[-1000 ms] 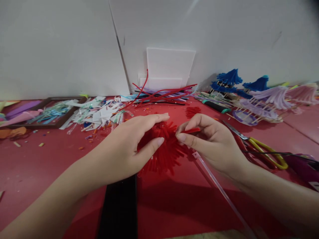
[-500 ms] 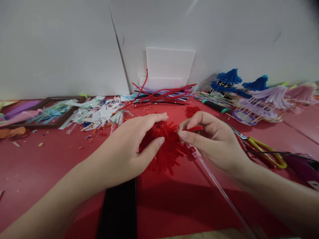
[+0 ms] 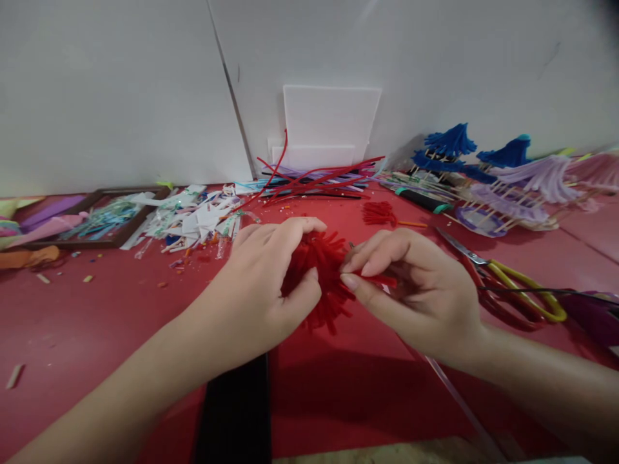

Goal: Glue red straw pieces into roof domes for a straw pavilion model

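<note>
My left hand (image 3: 264, 283) curves around a bushy red bundle of short pipe cleaners (image 3: 331, 312), thumb in front and fingers over the top. Strands fan out to the right and below the thumb; the bundle's left part is hidden behind my hand. Close on its right side, my right hand (image 3: 420, 287) pinches a short red pipe cleaner piece (image 3: 384, 281) between thumb and fingertips. Its inner end reaches the edge of the bundle; whether it is joined there I cannot tell. Behind my right hand lies a smaller red tuft (image 3: 380, 213) on an orange stem.
Scissors (image 3: 503, 277) with yellow and red handles lie to the right. Pipe cleaners (image 3: 319, 183) are heaped by the wall, paper scraps (image 3: 198, 216) at left. Blue and lilac fringed models (image 3: 512, 187) stand back right. A black strip (image 3: 236, 412) and a clear strip (image 3: 457, 393) lie in front.
My right hand has drawn slightly lower with the red piece, against the bundle. The smaller red tuft behind it shows more fully, while the clear strip's pink end is now covered. The view has shifted slightly.
</note>
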`<state>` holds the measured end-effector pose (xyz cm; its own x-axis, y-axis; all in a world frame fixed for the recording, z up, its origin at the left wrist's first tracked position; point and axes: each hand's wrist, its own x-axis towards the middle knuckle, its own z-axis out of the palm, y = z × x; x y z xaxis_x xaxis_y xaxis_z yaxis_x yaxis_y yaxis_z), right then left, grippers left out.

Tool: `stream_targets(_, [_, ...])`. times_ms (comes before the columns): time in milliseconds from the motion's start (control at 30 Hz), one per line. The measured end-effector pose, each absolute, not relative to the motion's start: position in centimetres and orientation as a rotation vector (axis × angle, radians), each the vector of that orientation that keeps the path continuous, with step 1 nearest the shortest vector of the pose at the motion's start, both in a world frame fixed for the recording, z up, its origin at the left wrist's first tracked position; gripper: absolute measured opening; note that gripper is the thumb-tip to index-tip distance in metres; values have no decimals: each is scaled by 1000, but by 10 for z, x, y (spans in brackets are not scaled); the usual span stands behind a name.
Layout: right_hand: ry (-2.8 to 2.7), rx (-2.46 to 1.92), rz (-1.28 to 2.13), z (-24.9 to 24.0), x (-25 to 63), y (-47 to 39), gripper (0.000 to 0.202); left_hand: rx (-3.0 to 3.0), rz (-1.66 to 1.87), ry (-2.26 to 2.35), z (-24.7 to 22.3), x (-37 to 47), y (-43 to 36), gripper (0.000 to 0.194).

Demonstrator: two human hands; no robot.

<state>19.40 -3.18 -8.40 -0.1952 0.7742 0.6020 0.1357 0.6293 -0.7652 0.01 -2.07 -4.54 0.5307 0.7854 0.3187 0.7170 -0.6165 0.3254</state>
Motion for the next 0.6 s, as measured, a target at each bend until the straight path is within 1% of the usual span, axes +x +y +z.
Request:
stream_targets(200, [-1707,-755,701,-85,194,-33,19,2620,702,1357,-46,3,-22,37])
stream_targets(600, [-1581,-772,850,-84,192,-29,21,2685,678,1291,-48,-1,-22,43])
